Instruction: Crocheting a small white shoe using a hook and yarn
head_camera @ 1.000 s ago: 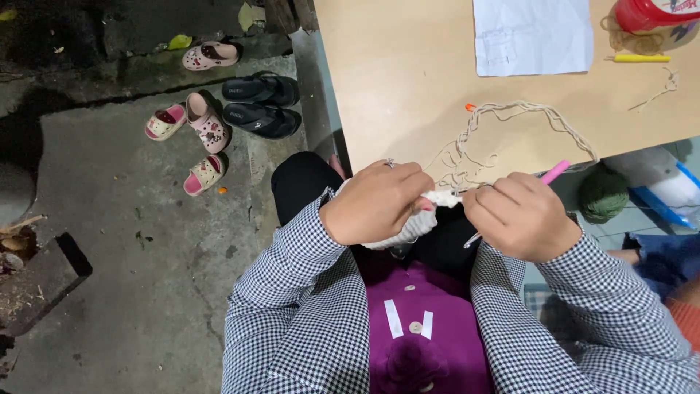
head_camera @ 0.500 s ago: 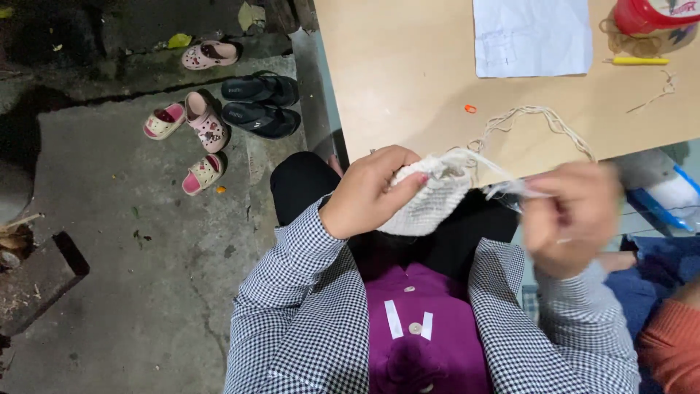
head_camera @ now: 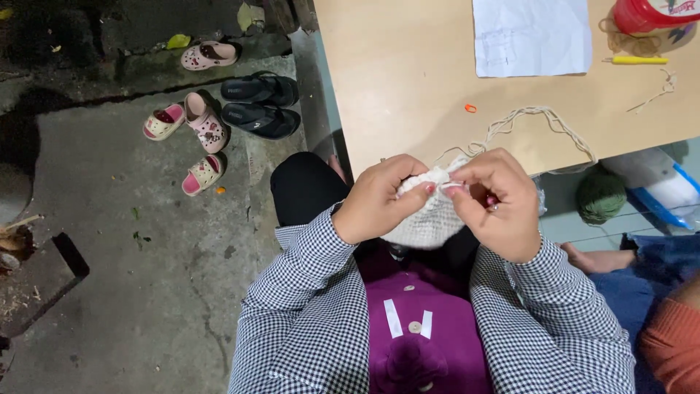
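While both hands meet over the lap, the left hand (head_camera: 379,201) grips the white crocheted piece (head_camera: 426,219) from its left side, thumb and fingers closed on the fabric's upper edge. Opposite it, the right hand (head_camera: 499,204) has its thumb and forefinger pressed together on the strand of cream yarn (head_camera: 539,117) right at the top rim of the piece; a bit of pink shows inside the curled fingers, too hidden to identify. That crocheted piece hangs between the two hands, just below the near edge of the wooden table (head_camera: 408,80) and above the purple buttoned garment (head_camera: 419,328) worn under a black-and-white checked jacket (head_camera: 313,314).

From the hands the yarn runs up onto the table in a loose loop. Farther back on the tabletop lie a white sheet of paper (head_camera: 532,36), a yellow pen (head_camera: 638,60), a small orange ring (head_camera: 470,108) and a red container (head_camera: 649,13) at the corner. A green ball of yarn (head_camera: 601,195) sits below the table's edge to the right. On the concrete floor to the left stand a pair of black sandals (head_camera: 262,102) and several small pink shoes (head_camera: 193,128).
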